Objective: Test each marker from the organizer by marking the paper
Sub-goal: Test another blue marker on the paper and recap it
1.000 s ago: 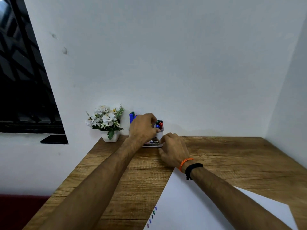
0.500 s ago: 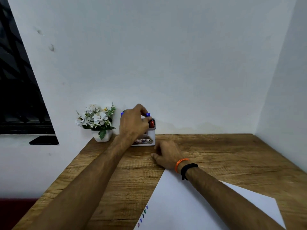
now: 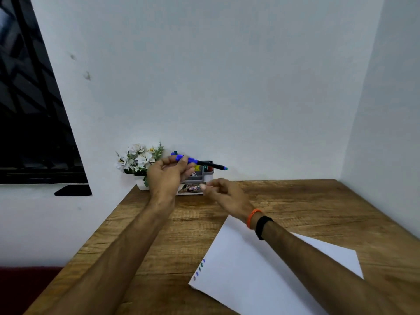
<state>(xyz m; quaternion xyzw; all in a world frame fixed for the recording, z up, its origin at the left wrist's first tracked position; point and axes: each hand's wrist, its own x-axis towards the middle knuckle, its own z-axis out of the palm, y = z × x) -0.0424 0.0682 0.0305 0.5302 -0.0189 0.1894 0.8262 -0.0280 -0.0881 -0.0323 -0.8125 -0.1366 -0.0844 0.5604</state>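
My left hand point(image 3: 169, 176) holds a blue marker point(image 3: 201, 163) between its fingers, level, above the white organizer point(image 3: 200, 181) at the back of the wooden desk. The marker's blue cap end sits in my fingers and its dark barrel points right. More markers stand in the organizer behind it. My right hand point(image 3: 223, 189) hovers just right of the organizer with fingers loosely curled, holding nothing. A white sheet of paper point(image 3: 261, 269) lies under my right forearm, with several small coloured marks point(image 3: 199, 268) near its left edge.
A small white pot of artificial flowers point(image 3: 139, 161) stands left of the organizer against the wall. A dark window point(image 3: 29, 114) fills the left. Walls close the desk point(image 3: 306, 201) at the back and right; its left edge drops off.
My left hand has pulled the blue marker out of the organizer and turned it level. My right hand has lifted off the desk beside the organizer.
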